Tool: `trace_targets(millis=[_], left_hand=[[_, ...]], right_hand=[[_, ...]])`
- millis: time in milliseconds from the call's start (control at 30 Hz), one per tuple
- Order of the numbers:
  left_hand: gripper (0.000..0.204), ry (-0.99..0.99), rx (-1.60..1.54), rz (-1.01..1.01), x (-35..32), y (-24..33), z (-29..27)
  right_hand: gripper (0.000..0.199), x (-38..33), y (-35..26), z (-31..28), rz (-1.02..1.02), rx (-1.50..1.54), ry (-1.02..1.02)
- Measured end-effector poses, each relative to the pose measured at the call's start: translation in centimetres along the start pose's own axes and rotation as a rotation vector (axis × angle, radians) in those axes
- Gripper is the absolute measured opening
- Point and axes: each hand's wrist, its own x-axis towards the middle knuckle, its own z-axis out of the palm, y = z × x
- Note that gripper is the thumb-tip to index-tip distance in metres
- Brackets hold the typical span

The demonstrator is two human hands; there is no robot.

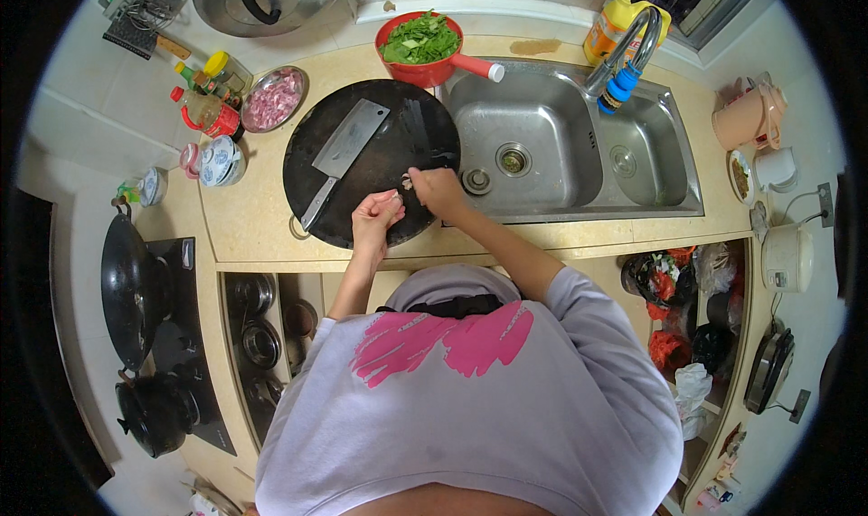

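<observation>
A cleaver [351, 140] lies flat on a round black cutting board [316, 118], its handle toward the near left. Over the board's near right part, my left hand [375, 220] is closed, fingertips pinched together. A whitish bit shows at those fingertips, too small to name. Just right of it and slightly farther away, my right hand [438, 192] is curled shut on a small pale piece [407, 182], which looks like garlic or its skin. The two hands are close together but apart. Neither one touches the cleaver.
Beyond the board are a plate of sliced raw meat [273, 100] and a red pot of chopped greens [419, 44]. Sauce bottles [210, 114] and a lidded bowl [221, 162] stand left. A double sink [533, 211] adjoins the right; a wok [134, 286] sits on the left stove.
</observation>
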Motion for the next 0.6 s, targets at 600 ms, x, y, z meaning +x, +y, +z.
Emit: trace_targets(millis=[600], left_hand=[[0.028, -0.131, 0.162, 0.220, -0.8, 2.4, 1.4]], right_hand=[[0.024, -1.1, 4.3, -8.5, 0.326, -0.281, -0.287]])
